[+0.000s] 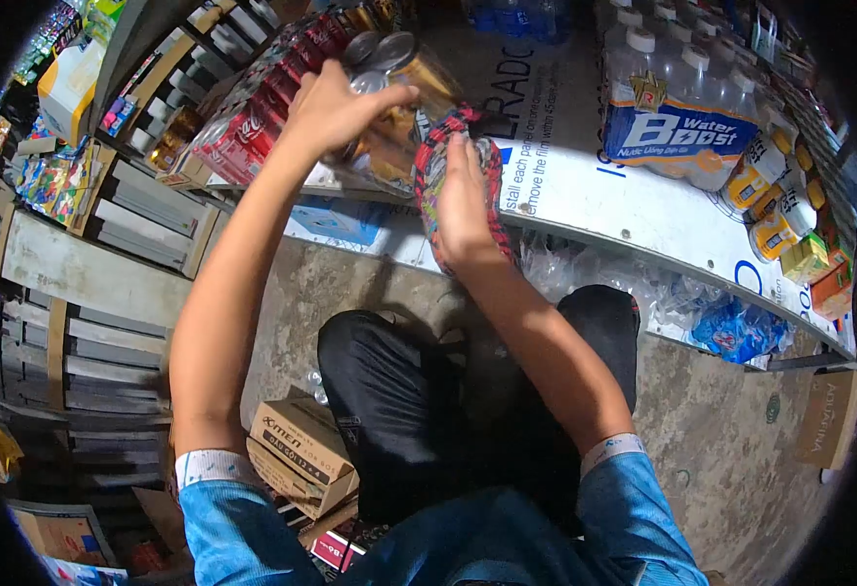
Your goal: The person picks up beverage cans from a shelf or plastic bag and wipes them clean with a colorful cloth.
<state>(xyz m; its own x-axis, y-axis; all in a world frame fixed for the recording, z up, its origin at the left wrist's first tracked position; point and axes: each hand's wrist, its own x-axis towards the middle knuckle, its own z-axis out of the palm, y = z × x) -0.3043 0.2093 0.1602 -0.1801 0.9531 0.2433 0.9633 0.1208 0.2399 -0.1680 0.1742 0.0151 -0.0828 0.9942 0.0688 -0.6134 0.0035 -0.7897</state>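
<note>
A plastic-wrapped pack of gold drink cans (389, 146) is tilted up at the shelf edge, its silver can ends toward the top. My left hand (339, 109) grips the upper left side of this pack, thumb stretched across it and the other fingertips partly hidden. Against the pack's right side is a multicoloured cloth (430, 200) with a red-and-black edge. My right hand (465, 200) holds the cloth there, fingers long and pressed together along it; its palm side is hidden.
Red Coca-Cola cans (243, 137) stand left of the pack. Wrapped Water Boost bottles (678, 122) sit on the white shelf (565, 176) to the right. Bagged bottles (731, 322) lie beneath it. An X-Men carton (301, 449) rests on the floor by my knee; slatted racks (96, 332) line the left.
</note>
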